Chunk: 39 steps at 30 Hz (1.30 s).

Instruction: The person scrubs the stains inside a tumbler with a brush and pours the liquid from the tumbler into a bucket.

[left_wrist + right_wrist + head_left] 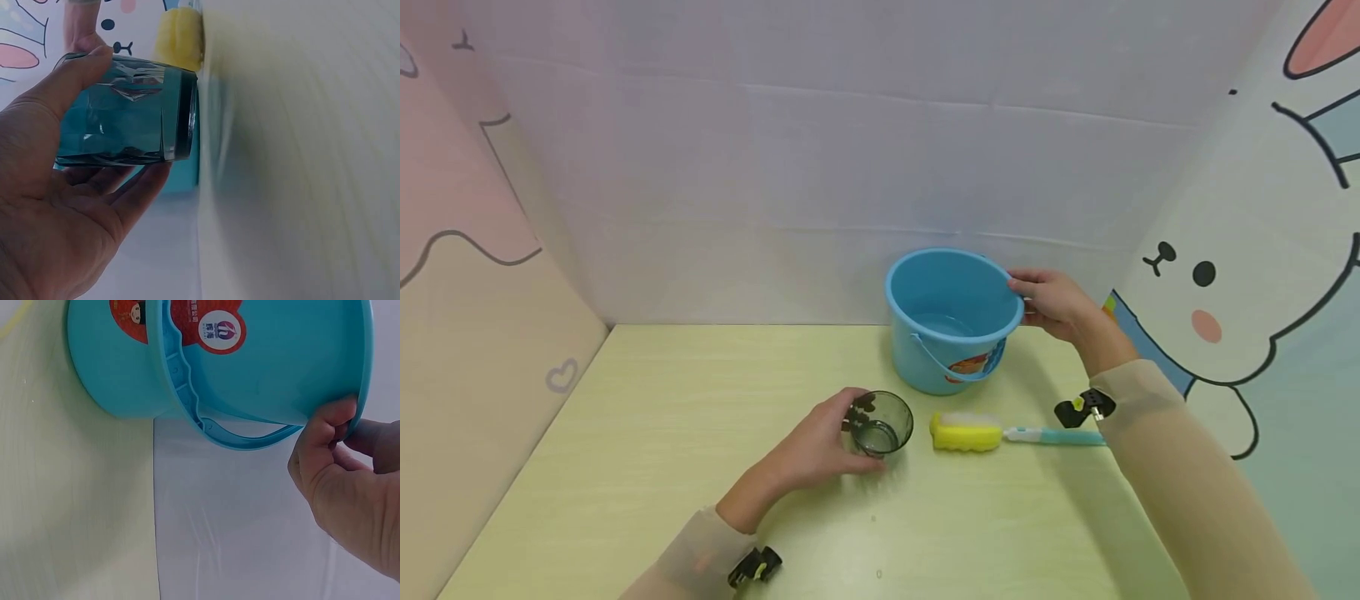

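Observation:
My left hand (820, 442) holds a dark tinted drinking glass (883, 425) between thumb and fingers. In the left wrist view the glass (125, 119) has faceted sides and a thick base, held close over the table. A blue plastic bucket (925, 358) stands near the back of the table, its handle hanging down at the front. My right hand (1056, 304) pinches the bucket's rim on the right side. From the right wrist, thumb and curled fingers of the hand (350, 469) show on either side of the rim, with a red sticker (209, 322) on the bucket wall.
A cleaning brush with a yellow sponge head (966, 433) and a teal and white handle (1060, 437) lies in front of the bucket, between the hands. White cloth (737, 183) hangs behind the table (685, 375). Cartoon-printed panels (1240, 275) stand at both sides.

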Tool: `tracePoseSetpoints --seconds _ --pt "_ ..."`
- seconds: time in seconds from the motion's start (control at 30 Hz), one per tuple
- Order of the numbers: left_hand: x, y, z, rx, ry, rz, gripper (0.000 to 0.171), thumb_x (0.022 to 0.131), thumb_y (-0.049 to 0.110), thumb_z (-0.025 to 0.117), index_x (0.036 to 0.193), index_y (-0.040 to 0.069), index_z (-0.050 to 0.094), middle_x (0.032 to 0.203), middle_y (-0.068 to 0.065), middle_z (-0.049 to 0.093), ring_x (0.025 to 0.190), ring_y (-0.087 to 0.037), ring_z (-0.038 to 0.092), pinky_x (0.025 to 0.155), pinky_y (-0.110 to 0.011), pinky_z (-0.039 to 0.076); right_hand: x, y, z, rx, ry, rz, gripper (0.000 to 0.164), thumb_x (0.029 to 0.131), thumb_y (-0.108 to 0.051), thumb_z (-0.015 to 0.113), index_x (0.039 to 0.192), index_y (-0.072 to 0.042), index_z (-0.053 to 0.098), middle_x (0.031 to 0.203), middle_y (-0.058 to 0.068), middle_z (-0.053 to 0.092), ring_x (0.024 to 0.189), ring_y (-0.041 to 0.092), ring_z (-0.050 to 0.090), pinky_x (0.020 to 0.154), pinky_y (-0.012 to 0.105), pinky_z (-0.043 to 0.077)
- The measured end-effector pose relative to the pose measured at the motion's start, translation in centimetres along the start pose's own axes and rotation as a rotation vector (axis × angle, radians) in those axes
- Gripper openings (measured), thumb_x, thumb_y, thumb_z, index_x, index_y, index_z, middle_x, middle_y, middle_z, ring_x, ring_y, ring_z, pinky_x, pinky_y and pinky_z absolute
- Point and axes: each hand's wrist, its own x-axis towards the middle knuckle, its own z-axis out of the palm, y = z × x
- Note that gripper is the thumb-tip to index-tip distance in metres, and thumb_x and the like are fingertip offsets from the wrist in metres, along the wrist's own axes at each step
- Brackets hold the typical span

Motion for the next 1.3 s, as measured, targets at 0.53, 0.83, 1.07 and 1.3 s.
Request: tracePoseSetpoints --seconds 0.53,0.83,1.07,1.3 --pt "0.4 0.4 -2.6 0.04 0.051 0.004 0.092 0.077 0.034 0.098 0.15 0.006 0.05 0.138 -0.007 0.063 0.123 -0.024 0.062 0.103 -0.046 0.054 0.2 0.2 -0.1 0.058 -0.003 0.012 0.059 0.115 -0.026 0.049 0.167 -0.004 0.03 0.15 0.018 0.048 0.101 0.017 0.065 0.082 0.028 0.059" --pt "1.1 0.6 -4.9 0.069 0.109 0.055 0.089 0.079 0.03 0.096 0.151 0.007 0.048 0.141 -0.008 0.061 0.124 -0.026 0.06 0.101 -0.046 0.054 0.4 0.4 -0.1 0.097 0.005 0.017 0.058 0.114 -0.026 0.05 0.165 -0.004 0.033 0.143 0.014 0.053 0.1 0.017 0.064 0.082 0.027 0.058" --pt "1.8 1.0 -6.5 0.12 0.173 0.063 0.091 0.078 0.028 0.097 0.151 0.009 0.047 0.142 -0.007 0.058 0.125 -0.027 0.058 0.101 -0.048 0.054 0.4 0.5 0.1 0.094 -0.007 0.014 0.058 0.115 -0.026 0.05 0.166 -0.005 0.032 0.149 0.019 0.048 0.1 0.015 0.064 0.083 0.026 0.058" --pt "2.7 1.6 -8.0 0.149 0.219 0.067 0.091 0.079 0.028 0.095 0.152 0.007 0.046 0.142 -0.01 0.054 0.126 -0.029 0.056 0.102 -0.051 0.053 0.5 0.6 0.2 0.103 0.0 0.013 0.058 0.115 -0.027 0.05 0.166 -0.006 0.034 0.153 0.019 0.046 0.106 0.018 0.063 0.084 0.026 0.058"
